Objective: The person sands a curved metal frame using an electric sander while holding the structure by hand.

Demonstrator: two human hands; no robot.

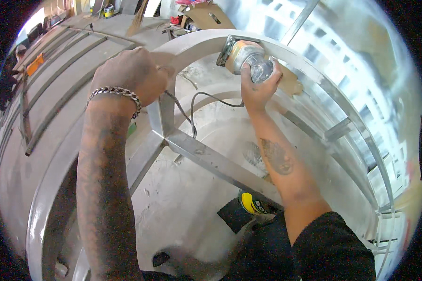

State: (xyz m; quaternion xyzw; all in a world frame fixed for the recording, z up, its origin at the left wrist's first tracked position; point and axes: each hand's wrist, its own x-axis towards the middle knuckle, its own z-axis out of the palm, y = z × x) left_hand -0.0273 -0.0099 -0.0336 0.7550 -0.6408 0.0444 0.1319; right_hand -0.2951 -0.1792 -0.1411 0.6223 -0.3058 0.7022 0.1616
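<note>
A curved metal frame (199, 40) of flat grey bars arches across the middle of the view. My right hand (258, 86) is shut on a small silver power sander (248, 58), which is pressed against the upper curve of the frame. A dark cord (206, 100) runs from the tool down past the crossbars. My left hand (131, 75), with a chain bracelet on the wrist, grips the frame's rim to the left of the tool. Straight crossbars (211, 161) meet at a joint below both hands.
Long metal strips (56, 89) lie in rows on the floor at the left. A yellow-and-black can (253, 203) sits on the dusty floor below the frame. Cardboard and small clutter (201, 16) lie at the back. A shiny corrugated metal wall (361, 70) fills the right.
</note>
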